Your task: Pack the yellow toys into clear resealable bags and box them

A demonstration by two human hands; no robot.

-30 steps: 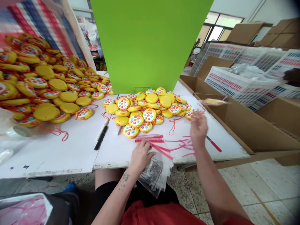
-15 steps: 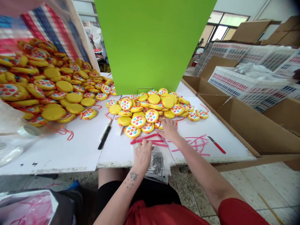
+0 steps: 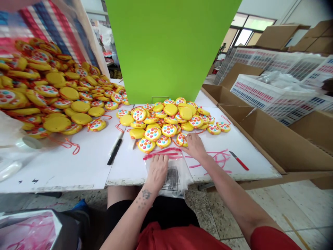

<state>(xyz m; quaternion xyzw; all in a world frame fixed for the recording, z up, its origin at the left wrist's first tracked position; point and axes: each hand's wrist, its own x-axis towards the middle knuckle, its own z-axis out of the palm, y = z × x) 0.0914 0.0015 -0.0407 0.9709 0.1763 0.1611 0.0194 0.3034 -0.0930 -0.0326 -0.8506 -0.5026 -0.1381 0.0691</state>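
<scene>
My left hand [image 3: 158, 170] lies over a stack of clear plastic zip bags [image 3: 179, 170] with pink strips along the top, its fingers closed on the uppermost bag near that edge. The stack hangs partly over the table's front edge. My right hand [image 3: 195, 146] grips a yellow toy [image 3: 181, 139] with a white face and coloured dots, at the near side of a pile of the same toys [image 3: 171, 110]. Some toys lie dotted side up, others show plain yellow backs. Orange cord loops trail from several of them.
A larger heap of toys [image 3: 69, 93] spills from a striped sack at left. A black marker [image 3: 114, 152], pink strips [image 3: 221, 158] and a red-handled knife [image 3: 239, 160] lie on the table. A green panel [image 3: 169, 48] stands behind; cardboard boxes [image 3: 260, 139] flank the right.
My right hand has moved slightly right and taken hold of a toy at the pile's front. My left hand has shifted little, its fingers now lying closer together over the bag.
</scene>
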